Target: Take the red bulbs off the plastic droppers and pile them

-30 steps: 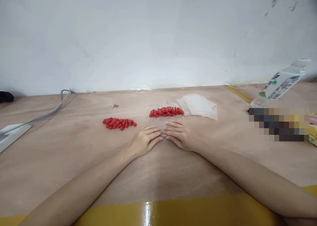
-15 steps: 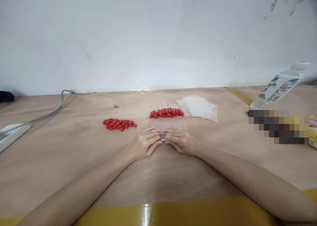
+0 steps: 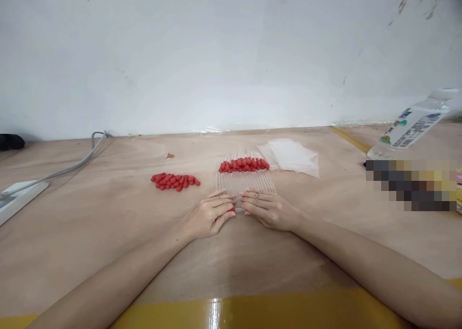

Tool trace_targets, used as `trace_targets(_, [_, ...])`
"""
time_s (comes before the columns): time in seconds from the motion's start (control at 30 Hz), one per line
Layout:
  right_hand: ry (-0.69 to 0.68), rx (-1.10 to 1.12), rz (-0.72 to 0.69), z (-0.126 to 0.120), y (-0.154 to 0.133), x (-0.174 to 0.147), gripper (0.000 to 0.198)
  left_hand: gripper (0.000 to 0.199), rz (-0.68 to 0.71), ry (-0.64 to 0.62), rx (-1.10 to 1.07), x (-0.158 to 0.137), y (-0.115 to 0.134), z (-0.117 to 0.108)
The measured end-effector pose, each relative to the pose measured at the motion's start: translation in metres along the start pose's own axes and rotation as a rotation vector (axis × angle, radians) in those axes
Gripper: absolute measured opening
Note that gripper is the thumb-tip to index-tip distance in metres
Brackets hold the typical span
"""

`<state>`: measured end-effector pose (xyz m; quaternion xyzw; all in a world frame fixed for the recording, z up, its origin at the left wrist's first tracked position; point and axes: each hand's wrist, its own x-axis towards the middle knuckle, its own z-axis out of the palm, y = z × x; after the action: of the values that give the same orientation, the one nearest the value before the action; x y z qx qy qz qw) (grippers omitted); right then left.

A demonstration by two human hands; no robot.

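My left hand [image 3: 212, 214] is closed, with a small red rubber bulb [image 3: 232, 209] pinched between thumb and fingers. Facing it, my right hand [image 3: 269, 208] has its fingers pressed together on a thin clear tube [image 3: 238, 209], mostly hidden, whose end points at the bulb. Whether bulb and tube are joined, I cannot tell. Just beyond my fingertips lies a row of clear tubes [image 3: 249, 181], side by side, with red bulbs [image 3: 244, 164] across their middle. A loose pile of red bulbs [image 3: 175, 181] sits left of the row.
White translucent sheets or bags [image 3: 294, 157] lie behind the row on the right. A clear labelled bottle [image 3: 411, 127] stands far right beside a blurred patch. A grey cable [image 3: 72, 167] runs to a white block [image 3: 25, 199] at left. Yellow tape [image 3: 274, 310] crosses the front.
Both hands have come slightly nearer to me with the bulb and tube. Less of the tube shows between my hands. The pile and the row stay put; the view has shifted a little.
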<state>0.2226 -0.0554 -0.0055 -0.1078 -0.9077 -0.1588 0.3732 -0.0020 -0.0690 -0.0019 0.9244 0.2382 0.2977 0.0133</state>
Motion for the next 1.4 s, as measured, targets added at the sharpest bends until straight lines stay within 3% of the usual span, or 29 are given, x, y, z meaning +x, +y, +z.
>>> trace_targets(0.5, [-0.065, 0.066, -0.026, -0.014, 0.007, -0.015, 0.033, 0.013, 0.009, 0.074, -0.005, -0.005, -0.004, -0.004])
trace_targets(0.57, [-0.012, 0.051, 0.077, -0.015, 0.014, -0.019, 0.032, 0.013, -0.050, 0.139, 0.039, -0.009, -0.009, -0.010])
trace_targets(0.67, [0.066, -0.052, 0.339, -0.011, 0.025, -0.025, 0.026, 0.012, -0.180, 0.247, 0.104, -0.010, -0.018, -0.021])
trace_targets(0.8, [-0.018, -0.175, 0.531, -0.005, 0.029, -0.022, 0.027, 0.022, -0.469, 0.338, 0.189, -0.004, -0.035, -0.041])
trace_targets(0.93, [-0.061, -0.193, 0.601, -0.003, 0.027, -0.014, 0.029, 0.030, -0.752, 0.241, 0.221, -0.002, -0.052, -0.069])
trace_targets(1.03, [-0.017, -0.207, 0.629, 0.000, 0.028, -0.012, 0.021, 0.039, -0.825, 0.167, 0.182, -0.006, -0.060, -0.085])
trace_targets(1.17, [-0.036, -0.259, 0.590, 0.004, 0.029, -0.012, 0.016, 0.039, -0.793, 0.061, 0.264, -0.011, -0.065, -0.092])
trace_targets(1.4, [-0.072, -0.266, 0.537, 0.002, 0.024, -0.008, 0.018, 0.023, -0.550, -0.096, 0.340, -0.017, -0.079, -0.083])
